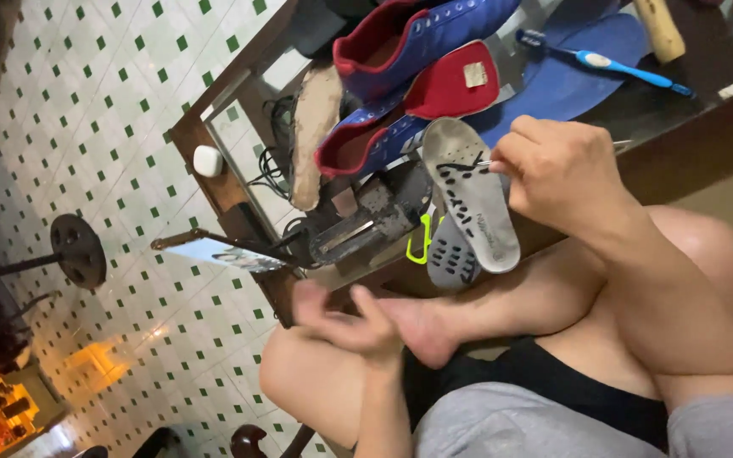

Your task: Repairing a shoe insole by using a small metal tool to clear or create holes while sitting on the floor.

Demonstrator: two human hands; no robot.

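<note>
The right hand (563, 165) is closed, pinching a thin needle-like tool against the grey insole (471, 202), which is dotted with dark stitch marks and held up just in front of the worktop (689, 140). The left hand (341, 322) hovers loosely spread, holding nothing, beside the bare foot (422, 326). It looks like mid-stitching; the next pull probably wants the free hand steadying the insole. Behind lie blue-and-red shoes (417, 42) and a blue toothbrush (604, 61).
</note>
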